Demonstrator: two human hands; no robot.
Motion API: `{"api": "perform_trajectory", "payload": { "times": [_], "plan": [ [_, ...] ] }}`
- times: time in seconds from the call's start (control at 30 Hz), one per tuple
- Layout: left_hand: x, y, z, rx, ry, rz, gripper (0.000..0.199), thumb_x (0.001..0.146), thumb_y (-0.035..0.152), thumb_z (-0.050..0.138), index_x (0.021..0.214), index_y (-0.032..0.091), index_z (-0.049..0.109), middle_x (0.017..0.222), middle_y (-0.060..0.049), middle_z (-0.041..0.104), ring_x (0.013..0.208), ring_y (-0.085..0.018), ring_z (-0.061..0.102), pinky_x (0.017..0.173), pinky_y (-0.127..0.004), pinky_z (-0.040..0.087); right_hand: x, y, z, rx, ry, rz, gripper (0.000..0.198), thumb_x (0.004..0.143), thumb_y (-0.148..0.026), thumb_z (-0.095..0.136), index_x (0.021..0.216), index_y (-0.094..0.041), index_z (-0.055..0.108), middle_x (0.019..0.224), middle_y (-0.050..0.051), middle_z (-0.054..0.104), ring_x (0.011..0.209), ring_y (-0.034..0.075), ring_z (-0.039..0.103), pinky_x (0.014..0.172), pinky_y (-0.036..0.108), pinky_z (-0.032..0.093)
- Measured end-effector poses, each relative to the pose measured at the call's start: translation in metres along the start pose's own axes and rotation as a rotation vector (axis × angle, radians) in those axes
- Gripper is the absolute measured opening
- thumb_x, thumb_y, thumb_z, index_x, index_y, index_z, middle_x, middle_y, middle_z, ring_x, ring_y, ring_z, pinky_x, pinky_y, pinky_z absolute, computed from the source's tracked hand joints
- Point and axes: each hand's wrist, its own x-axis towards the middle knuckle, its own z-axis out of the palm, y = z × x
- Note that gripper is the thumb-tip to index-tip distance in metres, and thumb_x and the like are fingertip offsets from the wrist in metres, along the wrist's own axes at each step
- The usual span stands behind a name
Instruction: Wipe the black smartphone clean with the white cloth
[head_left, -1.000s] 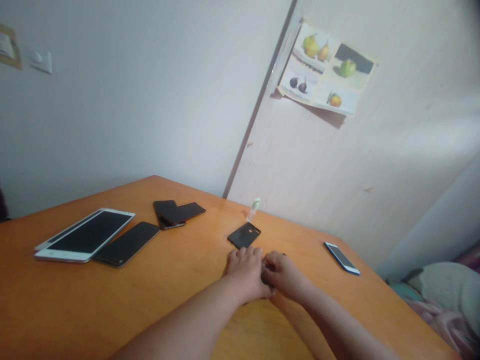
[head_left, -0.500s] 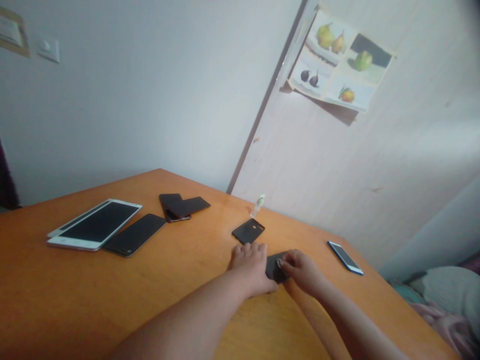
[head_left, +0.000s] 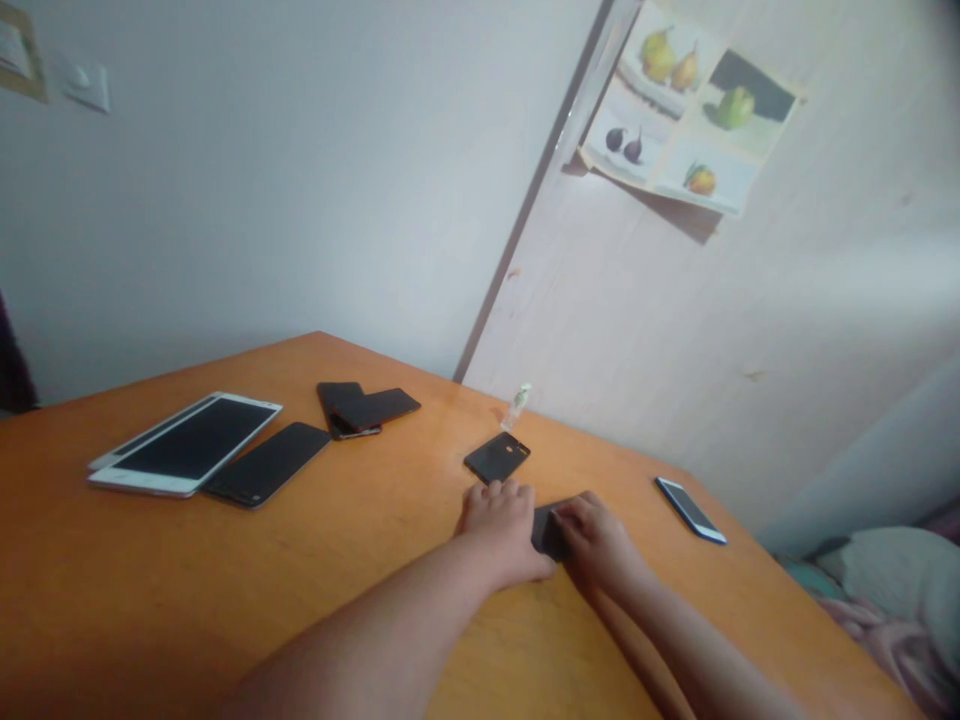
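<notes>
A black phone (head_left: 551,540) lies on the table between my two hands, partly covered by them. My left hand (head_left: 499,530) grips it at the left side, thumb along the near edge and fingers along the far edge. Over the phone's right part, my right hand (head_left: 596,535) has its fingertips pinched together against the surface; whatever is in the pinch is hidden now. Just beyond my left hand rests a black phone case (head_left: 497,458) with cut-outs in it. Behind the case stands a small clear bottle (head_left: 517,408) with a whitish-green top.
The orange wooden table (head_left: 360,570) carries a white tablet (head_left: 199,440) on another white device, a dark phone (head_left: 268,465) beside them, and two dark phones (head_left: 382,406) overlapping farther back. A white-fronted phone (head_left: 690,510) lies near the right edge. Walls rise behind.
My right fingertips have shifted slightly left on the phone, and the small pale thing seen in their pinch is now hidden. My left hand keeps its grip. The view has tilted slightly.
</notes>
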Motion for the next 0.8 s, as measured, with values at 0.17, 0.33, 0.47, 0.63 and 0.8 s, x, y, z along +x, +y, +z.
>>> {"api": "perform_trajectory", "payload": {
  "times": [0.17, 0.33, 0.47, 0.63, 0.8],
  "plan": [
    [0.002, -0.002, 0.007, -0.006, 0.067, 0.014, 0.067, 0.055, 0.059, 0.067, 0.109, 0.022, 0.052, 0.115, -0.011, 0.056, 0.107, -0.034, 0.051, 0.093, -0.049, 0.037, 0.000, 0.010, 0.000, -0.053, 0.088, 0.073, 0.017, 0.086, -0.022, 0.046, 0.088, -0.019, 0.063, 0.087, 0.006, 0.058, 0.080, 0.019, 0.058, 0.073, 0.031, 0.046],
    [0.002, -0.003, 0.007, -0.016, 0.052, 0.014, 0.061, 0.059, 0.055, 0.064, 0.109, 0.022, 0.052, 0.113, -0.011, 0.057, 0.108, -0.034, 0.051, 0.092, -0.049, 0.037, -0.016, -0.024, -0.002, 0.076, -0.074, -0.231, 0.025, 0.090, -0.020, 0.044, 0.102, -0.022, 0.066, 0.106, 0.008, 0.064, 0.100, 0.020, 0.058, 0.088, 0.034, 0.047],
    [0.003, -0.003, 0.007, -0.008, 0.047, 0.009, 0.066, 0.058, 0.057, 0.064, 0.112, 0.022, 0.050, 0.115, -0.011, 0.056, 0.110, -0.034, 0.050, 0.094, -0.049, 0.036, -0.020, -0.011, -0.010, -0.013, -0.114, -0.273, 0.036, 0.094, -0.024, 0.043, 0.124, -0.024, 0.061, 0.127, 0.009, 0.061, 0.118, 0.024, 0.052, 0.101, 0.042, 0.041],
    [0.003, -0.002, 0.009, -0.008, 0.054, 0.008, 0.074, 0.056, 0.059, 0.065, 0.117, 0.022, 0.048, 0.118, -0.012, 0.057, 0.110, -0.034, 0.050, 0.094, -0.049, 0.036, -0.020, 0.000, -0.012, -0.088, -0.147, -0.068, 0.046, 0.100, -0.040, 0.031, 0.136, -0.022, 0.053, 0.143, 0.008, 0.049, 0.140, 0.028, 0.031, 0.111, 0.053, 0.028],
    [0.004, -0.003, 0.011, -0.040, 0.079, -0.003, 0.072, 0.064, 0.050, 0.058, 0.127, 0.020, 0.041, 0.124, -0.014, 0.056, 0.115, -0.035, 0.049, 0.098, -0.051, 0.032, -0.030, -0.043, -0.016, 0.005, -0.329, -0.173, 0.050, 0.101, -0.047, 0.024, 0.147, -0.032, 0.035, 0.154, 0.003, 0.031, 0.145, 0.028, 0.016, 0.115, 0.058, 0.009]
  ]
}}
